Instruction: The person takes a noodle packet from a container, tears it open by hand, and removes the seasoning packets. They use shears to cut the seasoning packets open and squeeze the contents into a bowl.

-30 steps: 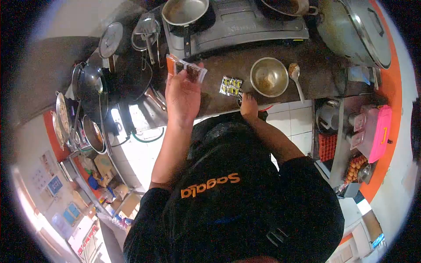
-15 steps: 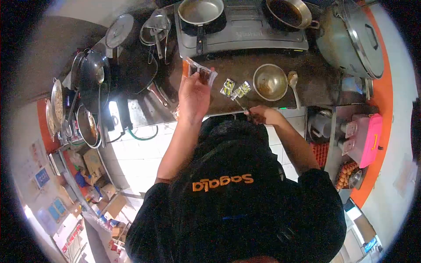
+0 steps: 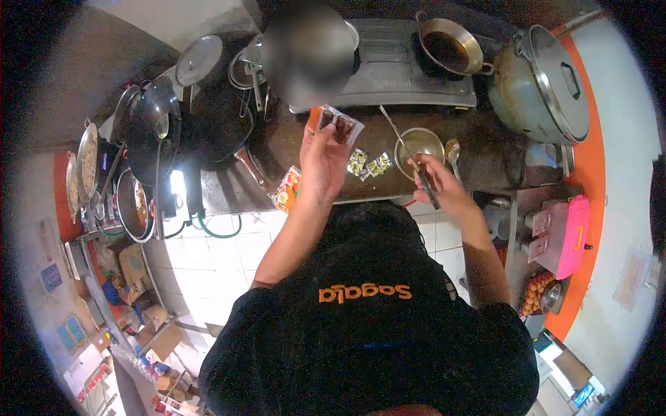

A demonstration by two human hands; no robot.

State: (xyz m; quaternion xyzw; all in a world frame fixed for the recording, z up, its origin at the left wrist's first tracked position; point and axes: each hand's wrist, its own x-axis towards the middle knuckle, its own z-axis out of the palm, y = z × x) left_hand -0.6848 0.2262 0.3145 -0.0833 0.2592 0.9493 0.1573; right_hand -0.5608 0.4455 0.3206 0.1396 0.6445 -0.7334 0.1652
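Note:
My left hand (image 3: 324, 156) is closed on a clear sachet (image 3: 345, 129) with dark contents and an orange end, its thumb pressed across the front. My right hand (image 3: 444, 188) grips the dark handle of a thin-bladed knife (image 3: 397, 130), whose tip points up and left toward the stove. Behind that blade stands a metal bowl (image 3: 431, 142). Two torn silver-and-green sachets (image 3: 368, 164) lie on the counter between my hands. Beside my left wrist, an orange printed packet (image 3: 286, 188) rests near the counter's front edge.
A gas stove (image 3: 399, 83) stands at the back, bearing a pan (image 3: 454, 48) on its right; its left side is blurred. A spoon (image 3: 453, 154) lies right of the bowl. A large lidded pot (image 3: 531, 97) is at the right, several pans and a wok (image 3: 149, 128) at the left.
My right hand has lifted the knife up and to the right, from beside the silver sachets to in front of the bowl. The sachet in my left hand appears slightly farther right.

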